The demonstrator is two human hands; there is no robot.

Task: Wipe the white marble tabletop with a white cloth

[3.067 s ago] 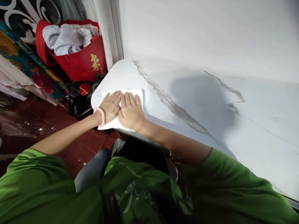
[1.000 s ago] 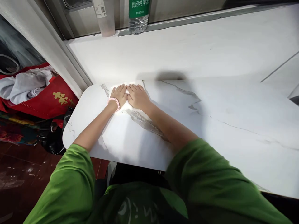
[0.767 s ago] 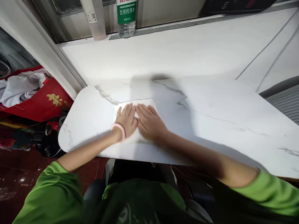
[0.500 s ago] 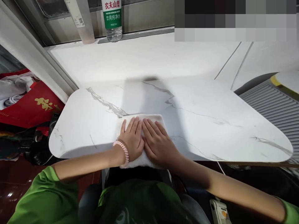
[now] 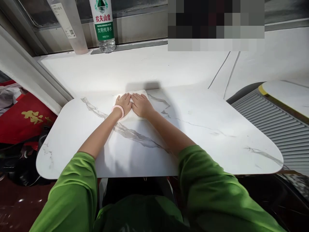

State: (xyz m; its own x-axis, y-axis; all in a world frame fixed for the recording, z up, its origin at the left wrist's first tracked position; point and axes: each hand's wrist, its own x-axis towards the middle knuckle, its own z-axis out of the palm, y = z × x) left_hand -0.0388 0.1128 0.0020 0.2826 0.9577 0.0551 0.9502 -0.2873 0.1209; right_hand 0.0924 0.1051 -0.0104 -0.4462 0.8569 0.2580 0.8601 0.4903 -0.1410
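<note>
A folded white cloth [image 5: 144,94] lies at the far edge of the white marble table [image 5: 205,135]. My left hand [image 5: 124,103], with a pink coil band on the wrist, presses flat on the cloth, fingers stretched out. My right hand [image 5: 140,104] lies flat beside it, also on the cloth, the two hands touching. Both arms reach far forward in green sleeves. Most of the cloth is hidden under the hands.
A water bottle [image 5: 103,27] with a green label and a clear tall cup [image 5: 70,29] stand on the white window sill [image 5: 149,64] behind the table. A red bag [image 5: 24,119] and dark bags sit on the floor at left. A grey ribbed unit [image 5: 272,122] is at right.
Both hands slid the cloth from the table's near edge across to its far edge. Earlier they worked the left corner. The view has shifted right.
</note>
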